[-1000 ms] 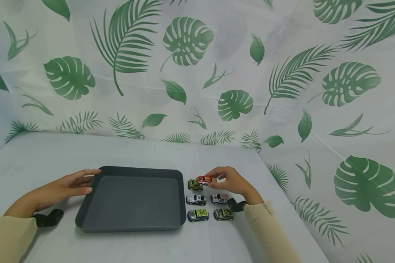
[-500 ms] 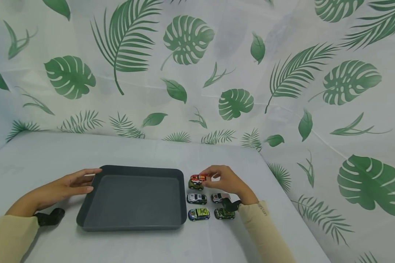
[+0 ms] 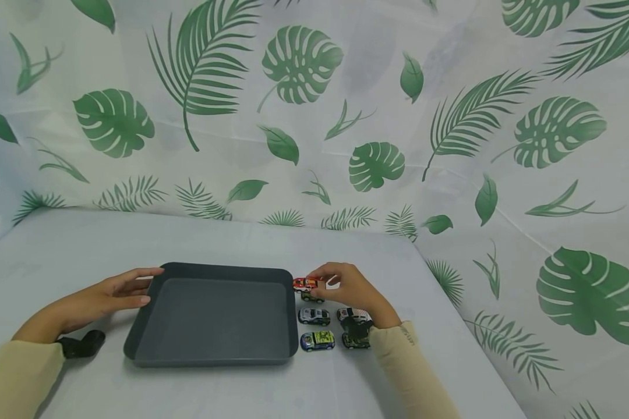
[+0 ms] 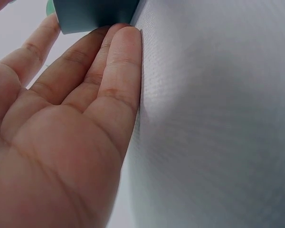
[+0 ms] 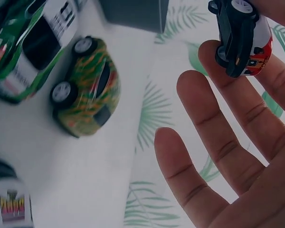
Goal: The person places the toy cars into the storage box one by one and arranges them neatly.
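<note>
In the head view my right hand (image 3: 348,288) pinches a red toy car (image 3: 305,284) beside the right wall of the dark grey tray (image 3: 215,314). The right wrist view shows this car (image 5: 244,40) raised off the table, its black underside and wheels turned to the camera. A camouflage toy car (image 5: 88,90) stands on the table below it, partly hidden in the head view. My left hand (image 3: 102,299) lies at the tray's left edge with fingers extended. From the left wrist, the fingertips (image 4: 126,40) reach the tray's outer wall (image 4: 92,14).
Right of the tray stand a silver-white car (image 3: 314,316), a blue and yellow-green car (image 3: 317,341), a white patterned car (image 3: 353,315) and a dark green car (image 3: 355,341). The right wrist partly covers the last two. A leaf-print cloth (image 3: 293,128) hangs behind the white table (image 3: 230,396).
My right hand has moved left with the red car, from over the camouflage car to the tray's right rim. The left hand stays at the tray's edge.
</note>
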### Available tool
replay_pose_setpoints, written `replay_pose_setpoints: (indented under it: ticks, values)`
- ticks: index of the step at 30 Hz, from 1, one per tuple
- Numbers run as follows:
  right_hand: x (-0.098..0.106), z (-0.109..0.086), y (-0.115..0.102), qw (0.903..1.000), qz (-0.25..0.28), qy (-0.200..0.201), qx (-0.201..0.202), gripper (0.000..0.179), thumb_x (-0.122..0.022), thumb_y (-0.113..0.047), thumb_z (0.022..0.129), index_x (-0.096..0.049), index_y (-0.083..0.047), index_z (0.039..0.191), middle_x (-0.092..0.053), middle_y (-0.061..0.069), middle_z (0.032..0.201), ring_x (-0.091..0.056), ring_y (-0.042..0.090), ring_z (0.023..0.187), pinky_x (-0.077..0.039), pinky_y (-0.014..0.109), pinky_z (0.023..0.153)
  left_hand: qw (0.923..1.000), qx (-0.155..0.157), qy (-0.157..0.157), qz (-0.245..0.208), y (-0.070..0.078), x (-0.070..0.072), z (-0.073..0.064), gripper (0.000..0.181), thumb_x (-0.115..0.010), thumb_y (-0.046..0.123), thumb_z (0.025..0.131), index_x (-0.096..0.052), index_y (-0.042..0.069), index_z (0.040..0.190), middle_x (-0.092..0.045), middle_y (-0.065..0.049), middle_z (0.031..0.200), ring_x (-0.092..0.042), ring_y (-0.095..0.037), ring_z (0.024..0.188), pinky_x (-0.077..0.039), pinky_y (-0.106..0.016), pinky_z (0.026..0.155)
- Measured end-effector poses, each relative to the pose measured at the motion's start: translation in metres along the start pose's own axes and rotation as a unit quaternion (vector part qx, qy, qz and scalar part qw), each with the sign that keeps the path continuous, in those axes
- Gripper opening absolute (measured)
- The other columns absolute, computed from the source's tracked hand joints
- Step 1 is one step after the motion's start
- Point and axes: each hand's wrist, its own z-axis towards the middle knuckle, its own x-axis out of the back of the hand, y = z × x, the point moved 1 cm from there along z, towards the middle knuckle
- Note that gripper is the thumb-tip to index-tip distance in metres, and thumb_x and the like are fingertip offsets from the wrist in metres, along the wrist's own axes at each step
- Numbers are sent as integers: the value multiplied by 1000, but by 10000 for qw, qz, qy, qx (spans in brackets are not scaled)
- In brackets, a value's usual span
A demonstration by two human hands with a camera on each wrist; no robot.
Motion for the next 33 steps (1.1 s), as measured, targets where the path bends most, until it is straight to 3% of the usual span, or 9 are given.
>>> replay_pose_setpoints:
  ticks: [15,33]
  values:
    - [-13,15,-12,9988,330,21,351,28,-82,-7,96,-77,2,122,-77,11,109,-65,13,90,-62,42,87,10000,83,15,-36,1,-1,0,73,-54,23,116,-13,0,172,-4,-41,172,-13,-67,154,-35,-77,114]
    - [-35,36,-26,9930,1176,-75,-7,30,-77,-10,98,-76,5,124,-75,16,113,-67,15,89,-61,32,80,9999,99,56,5,4,-1,0,75,-56,24,115,-13,1,172,-5,-41,172,-13,-67,155,-35,-77,114]
